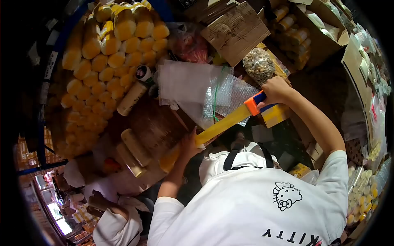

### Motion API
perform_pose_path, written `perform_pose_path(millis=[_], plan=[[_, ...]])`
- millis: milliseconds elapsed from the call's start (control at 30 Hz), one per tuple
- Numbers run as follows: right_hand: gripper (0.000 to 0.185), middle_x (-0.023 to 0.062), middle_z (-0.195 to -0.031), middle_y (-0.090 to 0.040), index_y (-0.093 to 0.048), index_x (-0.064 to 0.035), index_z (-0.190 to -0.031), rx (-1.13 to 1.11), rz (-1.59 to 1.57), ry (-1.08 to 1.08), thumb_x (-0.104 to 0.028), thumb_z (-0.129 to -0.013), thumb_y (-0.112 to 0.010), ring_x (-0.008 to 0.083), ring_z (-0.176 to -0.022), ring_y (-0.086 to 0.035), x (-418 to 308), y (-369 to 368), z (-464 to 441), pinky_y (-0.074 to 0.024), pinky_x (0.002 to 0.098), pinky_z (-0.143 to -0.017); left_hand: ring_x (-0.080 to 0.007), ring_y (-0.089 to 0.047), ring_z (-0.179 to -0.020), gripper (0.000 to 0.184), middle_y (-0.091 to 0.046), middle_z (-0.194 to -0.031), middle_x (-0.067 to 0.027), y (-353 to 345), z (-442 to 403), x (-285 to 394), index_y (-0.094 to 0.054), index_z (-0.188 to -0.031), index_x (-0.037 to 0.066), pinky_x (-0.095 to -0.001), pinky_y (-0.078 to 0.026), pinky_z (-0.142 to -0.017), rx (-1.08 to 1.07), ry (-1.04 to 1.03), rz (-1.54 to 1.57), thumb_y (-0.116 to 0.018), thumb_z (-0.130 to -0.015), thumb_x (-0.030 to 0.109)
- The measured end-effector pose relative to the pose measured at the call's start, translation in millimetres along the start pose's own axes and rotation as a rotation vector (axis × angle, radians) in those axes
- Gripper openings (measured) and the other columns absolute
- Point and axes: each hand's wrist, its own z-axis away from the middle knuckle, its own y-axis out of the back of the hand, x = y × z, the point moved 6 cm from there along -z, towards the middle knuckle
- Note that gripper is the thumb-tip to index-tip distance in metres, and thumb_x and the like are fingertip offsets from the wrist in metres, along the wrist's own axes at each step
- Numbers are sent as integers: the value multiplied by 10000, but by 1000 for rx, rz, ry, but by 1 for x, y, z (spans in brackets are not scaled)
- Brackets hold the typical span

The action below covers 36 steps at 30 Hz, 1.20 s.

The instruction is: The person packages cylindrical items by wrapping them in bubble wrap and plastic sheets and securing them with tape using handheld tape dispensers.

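Observation:
My right hand [277,90] is closed around an orange and blue tape dispenser [255,102]. A strip of yellowish packing tape [223,125] stretches tight from the dispenser, down and left, to my left hand [189,145]. The fingers of my left hand are closed at the tape's far end. Just below and left of that hand shows a yellow, rounded thing [169,159], partly hidden by my wrist. Behind the tape lie clear bubble wrap bags [197,84]. A clear bag of small brown pieces [258,65] sits just beyond my right hand.
A tall stack of yellow-ended packs [111,61] stands at upper left. Several cylindrical rolls [135,148] lie on the brown table [152,129]. A cardboard box [235,33] is at the top, with filled cartons [320,24] to the right. Another person's white sleeve [113,227] shows at lower left.

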Motion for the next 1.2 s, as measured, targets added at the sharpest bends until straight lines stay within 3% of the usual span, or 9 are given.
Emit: perform_pose_path(millis=[167,233,367,433,600,833,933,1100,1200], plan=[[751,109,-578,-585,-633,-36,-614,-75,-30,-44,-774,-516,-528,260,-569,-598,4,-17,21,-472,327,-538,-291,-465,-972,975,-485,-1043,-116,34,23,21,-260,-1324,159,-476,-340,-840,-73,-53,-39,-764,-494,250],[745,103,-575,-584,-635,-41,-615,-76,-60,-58,-772,-517,-530,251,-562,-597,5,-23,29,-473,319,-536,-285,-452,-1026,938,-479,-1101,-116,49,36,25,-282,-1306,154,-459,-327,-878,62,-171,131,-757,-500,233],[756,107,-578,-584,-636,-39,-623,-15,-174,-14,-779,-532,-510,254,-556,-594,-12,-29,33,-473,327,-532,-304,-433,-1066,926,-458,-1152,-129,96,69,34,-297,-1285,130,-441,-316,-910,45,-235,401,-764,-493,234],[764,111,-580,-583,-635,-38,-625,-11,-193,-14,-784,-538,-498,260,-557,-593,-29,-27,30,-473,331,-532,-324,-412,-1085,923,-428,-1183,-146,110,96,15,-308,-1266,104,-416,-330,-917,260,-119,304,-775,-481,244],[796,133,-599,-582,-610,-12,-602,-55,-175,86,-795,-533,-482,297,-586,-590,-79,-16,7,-475,357,-554,-335,-388,-1096,1008,-376,-1177,-160,108,125,-4,-296,-1278,102,-400,-362,-916,119,-34,284,-806,-419,240],[704,113,-594,-584,-636,-46,-697,7,-76,112,-729,-552,-552,283,-575,-587,-99,61,-1,-468,340,-537,-345,-398,-1082,1022,-355,-1187,-172,95,140,-31,-290,-1293,126,-391,-379,-903,264,-151,368,-801,-411,201],[700,113,-572,-575,-635,-44,-679,54,-65,117,-728,-555,-551,284,-560,-584,-113,75,-6,-464,340,-523,-354,-395,-1093,1020,-332,-1221,-174,80,142,-58,-288,-1305,139,-399,-375,-911,211,-2,537,-789,-418,192],[713,142,-547,-559,-621,-31,-623,-26,-81,111,-735,-572,-526,310,-562,-582,-155,33,-26,-469,363,-528,-358,-341,-1152,1015,-299,-1260,-183,93,153,-80,-275,-1321,169,-425,-344,-946,198,-5,401,-768,-433,174],[756,137,-655,-596,-630,-35,-672,-94,-180,65,-769,-560,-493,310,-655,-599,-183,-16,-41,-477,381,-606,-357,-320,-1168,999,-297,-1260,-178,87,161,-107,-269,-1320,171,-433,-322,-965,86,61,443,-760,-450,172]])
